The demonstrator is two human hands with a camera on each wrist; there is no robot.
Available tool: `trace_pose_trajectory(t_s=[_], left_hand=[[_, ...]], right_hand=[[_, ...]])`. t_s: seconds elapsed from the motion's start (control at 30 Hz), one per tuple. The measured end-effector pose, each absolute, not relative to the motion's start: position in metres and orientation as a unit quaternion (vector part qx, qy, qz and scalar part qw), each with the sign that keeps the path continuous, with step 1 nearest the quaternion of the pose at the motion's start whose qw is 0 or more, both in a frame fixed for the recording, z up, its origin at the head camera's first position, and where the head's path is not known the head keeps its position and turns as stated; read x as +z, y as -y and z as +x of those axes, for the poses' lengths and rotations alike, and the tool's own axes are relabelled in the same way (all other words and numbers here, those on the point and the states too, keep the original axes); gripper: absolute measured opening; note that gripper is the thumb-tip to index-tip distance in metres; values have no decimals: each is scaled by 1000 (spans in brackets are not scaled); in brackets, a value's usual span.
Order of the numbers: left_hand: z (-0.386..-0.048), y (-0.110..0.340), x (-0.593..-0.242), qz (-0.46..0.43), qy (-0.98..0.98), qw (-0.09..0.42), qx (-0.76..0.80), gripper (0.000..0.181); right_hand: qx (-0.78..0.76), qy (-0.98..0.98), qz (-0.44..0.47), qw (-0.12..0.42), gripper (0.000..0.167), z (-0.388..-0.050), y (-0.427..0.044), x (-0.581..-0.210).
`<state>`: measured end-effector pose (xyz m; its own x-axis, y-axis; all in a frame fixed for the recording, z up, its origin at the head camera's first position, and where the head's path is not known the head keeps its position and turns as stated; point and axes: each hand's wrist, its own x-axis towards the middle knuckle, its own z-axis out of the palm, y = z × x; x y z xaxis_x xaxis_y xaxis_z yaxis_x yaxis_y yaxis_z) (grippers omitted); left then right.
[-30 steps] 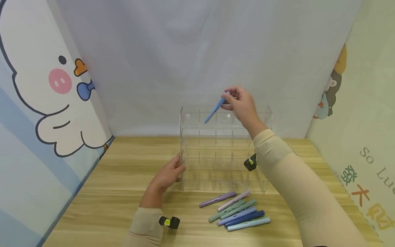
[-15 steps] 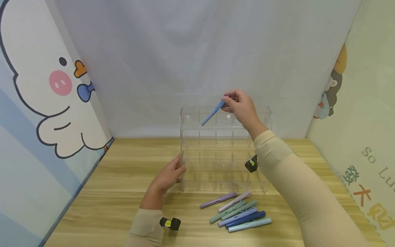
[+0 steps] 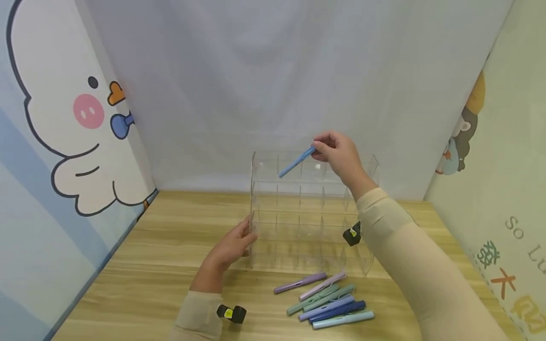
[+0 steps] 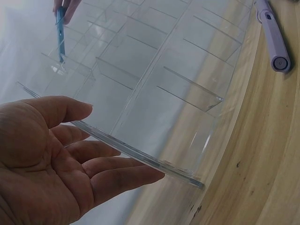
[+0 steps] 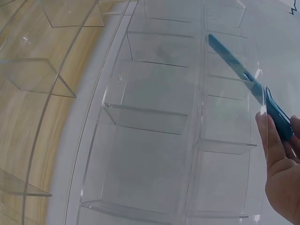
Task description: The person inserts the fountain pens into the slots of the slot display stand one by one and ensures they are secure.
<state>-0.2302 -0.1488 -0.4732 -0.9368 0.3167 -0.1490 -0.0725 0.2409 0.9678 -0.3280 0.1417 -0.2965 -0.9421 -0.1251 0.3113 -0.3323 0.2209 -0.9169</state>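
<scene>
The blue pen (image 3: 296, 163) is at the top row of the clear rack (image 3: 287, 223), slanting down toward the rack's left. I see it pinched near its clip end in the right hand (image 3: 341, 154); from here I cannot tell whether its lower tip is inside a compartment or just in front. The left hand (image 3: 230, 246) rests against the rack's left side wall, fingers fairly straight, thumb at the front edge.

I judge the work to be at an early stage: one pen is up at the rack, and I make out none lying in it. Seven remain on the table (image 3: 179, 237) just in front of the rack: purple pen (image 3: 299, 283), pale pink pen (image 3: 323, 286), two green pens (image 3: 313, 300), periwinkle pen (image 3: 326, 308), dark blue pen (image 3: 337, 312) and pale blue pen (image 3: 343, 320), most of them bunched together.

Behind the rack hangs a grey curtain (image 3: 204, 94). The right sleeve (image 3: 409, 255) and its black wrist camera (image 3: 352, 233) block my view of the rack's right portion, and the dividers' transparency makes depth hard to read.
</scene>
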Motion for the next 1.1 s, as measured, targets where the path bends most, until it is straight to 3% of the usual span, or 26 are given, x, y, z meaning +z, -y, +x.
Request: trace_pose_trajectory(t_s=[0.43, 0.6, 0.93, 1.1], left_hand=[[-230, 150, -472, 82, -774, 153, 608, 68], [-230, 149, -472, 79, -776, 151, 608, 68], [-230, 148, -474, 77, -775, 146, 609, 67], [-230, 147, -471, 74, -778, 143, 608, 65]], right_hand=[[598, 784, 150, 73, 29, -327, -143, -294], [605, 780, 146, 73, 39, -325, -147, -293], [582, 789, 155, 122, 57, -312, -171, -281], [572, 786, 178, 153, 56, -296, -188, -275]])
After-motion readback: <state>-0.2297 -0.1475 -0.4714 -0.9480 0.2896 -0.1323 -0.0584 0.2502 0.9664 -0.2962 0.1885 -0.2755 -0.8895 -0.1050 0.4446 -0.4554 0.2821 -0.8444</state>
